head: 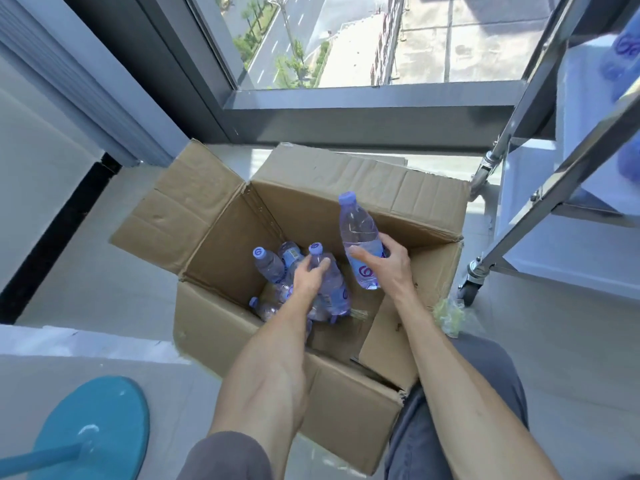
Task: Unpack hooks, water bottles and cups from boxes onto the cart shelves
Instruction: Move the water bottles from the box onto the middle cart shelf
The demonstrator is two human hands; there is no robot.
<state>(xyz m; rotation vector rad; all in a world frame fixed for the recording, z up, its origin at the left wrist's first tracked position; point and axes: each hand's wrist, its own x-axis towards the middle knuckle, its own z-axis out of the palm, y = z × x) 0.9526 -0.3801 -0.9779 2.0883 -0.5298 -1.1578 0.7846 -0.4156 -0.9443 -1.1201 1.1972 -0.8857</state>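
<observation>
**Water bottles: two in hand, the rest in the box**

Near left: teal round stool base (93, 427) on the floor. Centre: open cardboard box (221, 233), flaps spread. Left hand (310, 271), reaching inside, grip closed around a bottle (332, 289) among several lying at the box bottom. Right hand (388, 263), grip closed on a second bottle (358, 233) held upright above the box. Far right: metal cart (554, 181) on castors, blurred bottles (623, 60) on its shelves.
</observation>
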